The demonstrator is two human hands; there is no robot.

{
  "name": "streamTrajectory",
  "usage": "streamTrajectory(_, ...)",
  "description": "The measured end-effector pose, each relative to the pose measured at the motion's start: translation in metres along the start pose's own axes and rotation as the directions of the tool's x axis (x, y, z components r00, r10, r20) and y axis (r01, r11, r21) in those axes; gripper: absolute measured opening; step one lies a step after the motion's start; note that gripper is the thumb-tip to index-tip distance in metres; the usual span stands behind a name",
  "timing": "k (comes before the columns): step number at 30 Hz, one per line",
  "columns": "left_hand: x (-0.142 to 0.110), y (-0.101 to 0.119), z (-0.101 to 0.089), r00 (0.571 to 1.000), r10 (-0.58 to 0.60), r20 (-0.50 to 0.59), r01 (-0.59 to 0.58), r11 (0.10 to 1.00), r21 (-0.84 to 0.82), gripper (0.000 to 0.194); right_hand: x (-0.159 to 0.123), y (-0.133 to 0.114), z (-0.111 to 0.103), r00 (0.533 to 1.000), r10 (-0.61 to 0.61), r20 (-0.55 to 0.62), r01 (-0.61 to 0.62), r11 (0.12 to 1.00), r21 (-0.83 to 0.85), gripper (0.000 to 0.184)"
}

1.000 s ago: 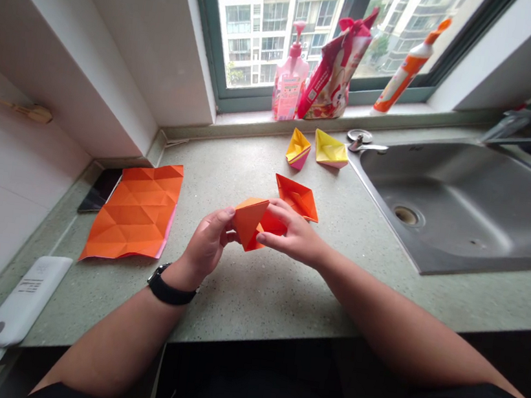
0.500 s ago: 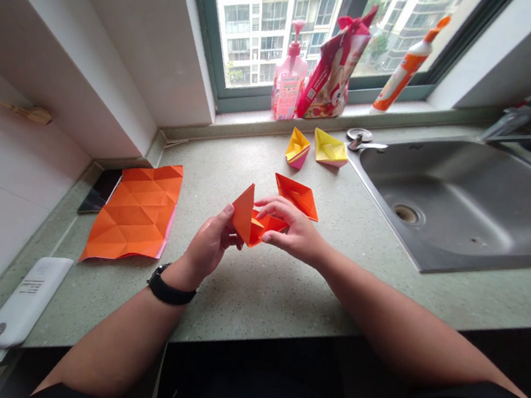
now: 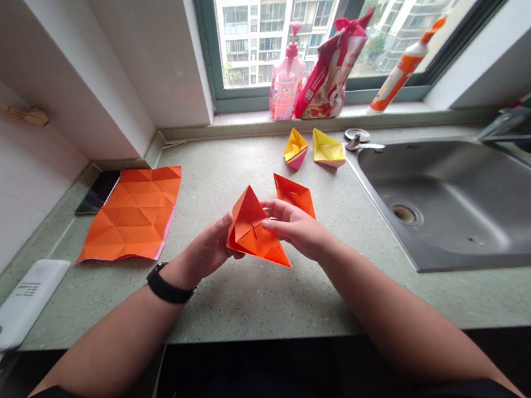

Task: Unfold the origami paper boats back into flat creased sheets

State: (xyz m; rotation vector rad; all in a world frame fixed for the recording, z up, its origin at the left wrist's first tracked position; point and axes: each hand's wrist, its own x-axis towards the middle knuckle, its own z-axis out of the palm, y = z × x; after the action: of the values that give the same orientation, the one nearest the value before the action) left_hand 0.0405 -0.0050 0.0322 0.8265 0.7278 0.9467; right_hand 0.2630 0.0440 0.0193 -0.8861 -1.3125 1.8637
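Between my hands, above the counter, is a folded orange paper boat [image 3: 255, 231], tilted so its creased inside faces me. My left hand [image 3: 209, 248] grips its left end, thumb on the near side and fingers underneath. At its upper right edge, my right hand [image 3: 295, 225] pinches the paper between thumb and fingers. Just behind the right hand lies a second orange paper boat [image 3: 294, 194], partly covered by the fingers. Farther back stand a small yellow and pink paper boat [image 3: 296, 149] and a yellow paper boat [image 3: 328, 149].
A creased orange sheet [image 3: 133, 214] lies at left over a dark phone [image 3: 97, 193]. Nearer me is a white power bank [image 3: 22, 304] with a cable. A steel sink [image 3: 421, 262] is at right. A pink pump bottle [image 3: 287, 81], a red bag [image 3: 334, 71] and an orange-white bottle [image 3: 405, 67] line the sill.
The held paper boat has been turned and tipped, so its inside and a point toward the lower right now show. My right hand has shifted slightly along its edge.
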Motion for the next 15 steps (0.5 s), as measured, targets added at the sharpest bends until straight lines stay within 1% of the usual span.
streamTrajectory(2, 0.0008, -0.0019, -0.0012, 0.999, 0.032, 0.015, -0.032, 0.999, 0.025, 0.057, -0.0004, -0.0001, 0.0029, 0.999, 0.001, 0.035, -0.003, 0.999, 0.048, 0.044)
streamTrajectory(4, 0.0019, -0.0022, -0.0019, 0.999, 0.05, 0.006, -0.05, 0.998, 0.03, 0.053, -0.0006, -0.0003, 0.0037, 0.999, -0.001, 0.034, -0.002, 0.995, 0.095, 0.041)
streamTrajectory(9, 0.0049, -0.0024, -0.0025, 0.994, 0.056, -0.096, -0.051, 0.997, 0.052, 0.041, 0.0014, -0.0007, -0.0026, 0.999, 0.017, -0.04, -0.011, 0.989, 0.145, 0.038)
streamTrajectory(13, 0.0082, -0.0074, -0.004, 0.974, 0.117, -0.192, -0.093, 0.987, 0.128, 0.036, 0.003, 0.0001, -0.004, 0.998, 0.039, -0.041, -0.033, 0.99, 0.138, 0.039)
streamTrajectory(15, 0.0098, -0.0099, -0.0042, 0.961, 0.15, -0.232, -0.112, 0.979, 0.17, 0.035, 0.0032, 0.001, -0.0023, 0.998, 0.021, -0.056, -0.016, 0.996, 0.091, 0.037)
